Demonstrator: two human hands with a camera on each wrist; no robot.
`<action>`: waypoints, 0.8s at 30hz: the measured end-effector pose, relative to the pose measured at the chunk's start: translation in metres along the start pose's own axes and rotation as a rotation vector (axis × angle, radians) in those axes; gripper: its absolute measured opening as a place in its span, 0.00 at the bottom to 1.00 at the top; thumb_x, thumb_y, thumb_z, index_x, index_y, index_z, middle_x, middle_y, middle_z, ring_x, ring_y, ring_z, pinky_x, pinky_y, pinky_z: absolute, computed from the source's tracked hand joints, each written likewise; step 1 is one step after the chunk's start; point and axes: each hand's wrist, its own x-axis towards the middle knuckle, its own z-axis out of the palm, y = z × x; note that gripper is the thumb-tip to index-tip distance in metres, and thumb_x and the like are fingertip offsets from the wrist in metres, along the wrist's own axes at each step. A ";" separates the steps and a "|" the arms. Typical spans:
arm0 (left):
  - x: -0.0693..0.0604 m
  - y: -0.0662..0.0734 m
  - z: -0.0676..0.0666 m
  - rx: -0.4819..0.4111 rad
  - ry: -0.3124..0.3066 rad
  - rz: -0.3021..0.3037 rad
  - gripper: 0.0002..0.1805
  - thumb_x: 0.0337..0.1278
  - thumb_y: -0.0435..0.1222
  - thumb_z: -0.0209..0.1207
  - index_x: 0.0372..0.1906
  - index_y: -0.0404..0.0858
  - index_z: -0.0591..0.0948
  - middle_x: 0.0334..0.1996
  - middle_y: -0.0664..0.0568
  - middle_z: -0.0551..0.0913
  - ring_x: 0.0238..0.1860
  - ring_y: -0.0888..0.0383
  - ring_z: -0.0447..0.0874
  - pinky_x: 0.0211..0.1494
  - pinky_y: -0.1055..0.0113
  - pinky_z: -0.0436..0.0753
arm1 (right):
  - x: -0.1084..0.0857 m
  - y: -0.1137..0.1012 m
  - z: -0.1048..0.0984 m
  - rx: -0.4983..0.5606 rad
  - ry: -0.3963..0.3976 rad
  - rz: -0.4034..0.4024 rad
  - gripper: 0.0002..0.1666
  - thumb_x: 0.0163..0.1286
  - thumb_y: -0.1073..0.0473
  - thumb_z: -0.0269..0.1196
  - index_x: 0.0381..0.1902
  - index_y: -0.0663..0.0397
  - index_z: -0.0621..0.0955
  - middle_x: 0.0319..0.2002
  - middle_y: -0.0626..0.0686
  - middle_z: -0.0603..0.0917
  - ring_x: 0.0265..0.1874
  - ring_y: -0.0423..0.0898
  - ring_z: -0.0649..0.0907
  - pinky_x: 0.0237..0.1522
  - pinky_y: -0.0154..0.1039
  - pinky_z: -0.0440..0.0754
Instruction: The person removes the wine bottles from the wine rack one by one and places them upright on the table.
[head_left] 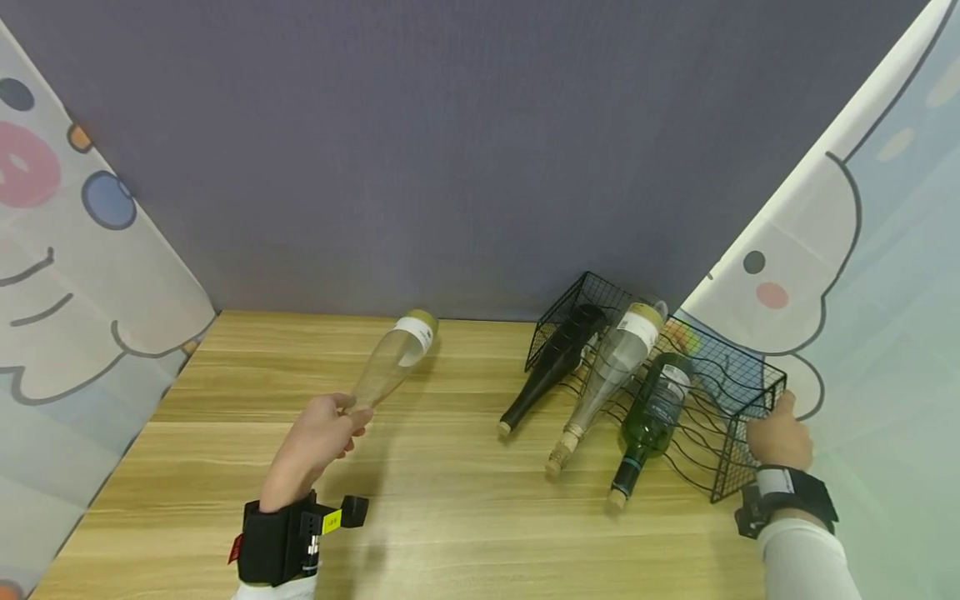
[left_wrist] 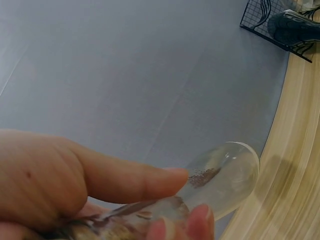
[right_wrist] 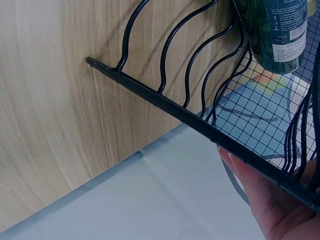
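Note:
My left hand grips a clear glass bottle by its narrow end. The bottle tilts, its wide labelled base pointing away towards the back wall. In the left wrist view the thumb and fingertips close round the glass. At the far right, my right hand holds the end frame of a black wire wine rack. Three corked bottles lie in the rack: a dark bottle, a clear bottle and a green bottle. In the right wrist view, fingers lie against the rack's end bar.
The wooden tabletop ends against a grey wall panel at the back. Cartoon-printed sheets border both sides. The rack's wavy wires stick out beyond the green bottle, and corked necks point towards the near edge.

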 end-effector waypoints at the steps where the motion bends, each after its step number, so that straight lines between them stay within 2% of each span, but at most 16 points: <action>1: 0.000 0.000 0.000 0.008 0.003 0.002 0.29 0.72 0.37 0.51 0.68 0.24 0.63 0.34 0.47 0.76 0.27 0.57 0.71 0.28 0.67 0.73 | 0.000 0.000 0.000 0.002 -0.001 0.003 0.47 0.66 0.62 0.46 0.75 0.67 0.36 0.41 0.86 0.73 0.28 0.69 0.78 0.23 0.54 0.75; 5: 0.001 0.001 0.002 0.025 0.006 0.008 0.29 0.71 0.38 0.52 0.68 0.24 0.63 0.35 0.47 0.77 0.26 0.57 0.71 0.28 0.67 0.73 | 0.000 -0.001 0.000 0.003 0.002 0.007 0.47 0.66 0.62 0.46 0.75 0.67 0.36 0.41 0.85 0.73 0.27 0.67 0.78 0.22 0.53 0.75; 10: 0.001 0.003 0.005 0.005 -0.001 -0.008 0.29 0.70 0.37 0.52 0.68 0.25 0.63 0.36 0.45 0.78 0.26 0.58 0.71 0.29 0.68 0.73 | -0.001 0.000 0.000 0.005 0.001 -0.003 0.47 0.66 0.62 0.46 0.75 0.67 0.36 0.39 0.85 0.73 0.26 0.67 0.78 0.22 0.52 0.74; 19: 0.003 0.002 0.007 -0.006 -0.016 -0.014 0.27 0.71 0.37 0.51 0.67 0.24 0.64 0.34 0.46 0.77 0.25 0.57 0.71 0.30 0.67 0.72 | -0.003 -0.002 0.000 -0.002 -0.004 0.001 0.47 0.68 0.62 0.46 0.75 0.67 0.35 0.44 0.87 0.71 0.32 0.73 0.78 0.27 0.56 0.76; 24: 0.005 0.001 0.007 -0.012 -0.018 -0.017 0.27 0.71 0.36 0.51 0.67 0.24 0.63 0.34 0.46 0.77 0.26 0.57 0.71 0.31 0.67 0.73 | -0.004 -0.003 -0.002 0.003 -0.005 0.000 0.47 0.68 0.62 0.46 0.75 0.67 0.35 0.45 0.87 0.71 0.32 0.73 0.78 0.26 0.56 0.77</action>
